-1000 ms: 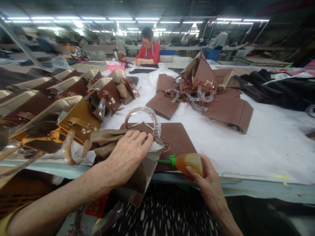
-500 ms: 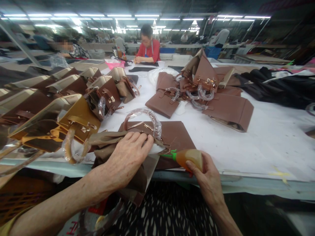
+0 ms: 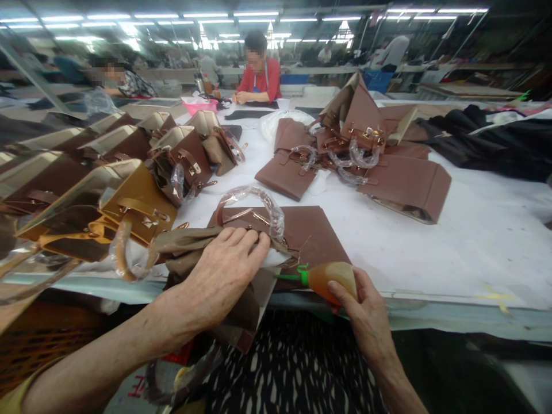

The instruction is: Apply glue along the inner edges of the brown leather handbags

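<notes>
A brown handbag (image 3: pixel 314 233) lies at the table's front edge, its plastic-wrapped handle (image 3: pixel 276 215) arching away from me. My left hand (image 3: pixel 235 259) is closed over the bag's bunched olive-brown lining (image 3: pixel 185 244), with the fingertips hidden in the fold. In my right hand (image 3: pixel 366 305) is a squeeze glue bottle (image 3: pixel 330 279) with amber liquid and a green nozzle. The bottle is tilted on its side and its nozzle points left, close to the pale panel edge below the lining. From this view I cannot tell whether the tip touches it.
Rows of brown bags (image 3: pixel 185 155) and a mustard bag (image 3: pixel 138 195) stand at the left. More brown bags (image 3: pixel 362 126) are piled ahead on the white-covered table (image 3: pixel 474 247). Black material (image 3: pixel 487 144) lies at the far right. A co-worker in red (image 3: pixel 271 77) sits opposite.
The bottle's nozzle has come down and slightly left, from the lining's corner toward the pale panel edge. My left hand keeps its hold on the lining. The view has tilted slightly.
</notes>
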### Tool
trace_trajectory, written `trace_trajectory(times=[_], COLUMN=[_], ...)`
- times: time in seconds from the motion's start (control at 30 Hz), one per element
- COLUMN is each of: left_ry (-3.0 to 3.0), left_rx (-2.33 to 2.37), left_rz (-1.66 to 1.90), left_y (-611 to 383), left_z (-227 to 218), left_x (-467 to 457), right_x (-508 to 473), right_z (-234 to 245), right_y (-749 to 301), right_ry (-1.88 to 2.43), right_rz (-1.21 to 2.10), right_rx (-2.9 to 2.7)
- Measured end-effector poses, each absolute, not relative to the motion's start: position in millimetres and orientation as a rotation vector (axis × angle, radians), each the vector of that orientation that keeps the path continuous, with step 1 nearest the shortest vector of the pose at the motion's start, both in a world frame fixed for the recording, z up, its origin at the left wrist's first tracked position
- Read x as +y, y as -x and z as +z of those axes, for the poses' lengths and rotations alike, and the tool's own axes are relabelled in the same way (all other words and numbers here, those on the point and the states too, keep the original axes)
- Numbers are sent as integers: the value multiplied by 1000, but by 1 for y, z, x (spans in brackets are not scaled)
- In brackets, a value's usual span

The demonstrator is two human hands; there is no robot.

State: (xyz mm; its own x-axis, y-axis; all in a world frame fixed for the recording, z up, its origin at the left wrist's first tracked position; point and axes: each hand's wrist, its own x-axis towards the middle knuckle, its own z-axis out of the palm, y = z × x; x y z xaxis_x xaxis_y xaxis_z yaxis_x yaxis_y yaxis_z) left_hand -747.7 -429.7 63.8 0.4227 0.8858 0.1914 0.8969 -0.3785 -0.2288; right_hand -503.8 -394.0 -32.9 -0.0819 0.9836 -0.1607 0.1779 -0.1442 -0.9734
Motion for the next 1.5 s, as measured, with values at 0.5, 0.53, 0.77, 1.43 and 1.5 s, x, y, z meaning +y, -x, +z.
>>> trace_trajectory(times=[0.5,0.53,0.77,1.43,1.5], left_ry=[2374,2372,2369,2382,2382], left_rx=[-1561,-1557,-1515,-1566,-1564], left_rz=[6,4,-7,106,114], left_y=[747,746,748,747,747], left_z=[63,64,62,64,65], left_x=[-427,-427,-428,-422,-421], right_x=[-412,-414,-426,-447,-450], right_z=[-34,-34,-34,-33,-28], right_y=[503,503,505,505,507], right_ry=[1396,1394,1388,1341,1366], right_rz=[1436,1446,1541,1654,1646], right_rx=[-1301,-1291,-1231,-1213,-1177])
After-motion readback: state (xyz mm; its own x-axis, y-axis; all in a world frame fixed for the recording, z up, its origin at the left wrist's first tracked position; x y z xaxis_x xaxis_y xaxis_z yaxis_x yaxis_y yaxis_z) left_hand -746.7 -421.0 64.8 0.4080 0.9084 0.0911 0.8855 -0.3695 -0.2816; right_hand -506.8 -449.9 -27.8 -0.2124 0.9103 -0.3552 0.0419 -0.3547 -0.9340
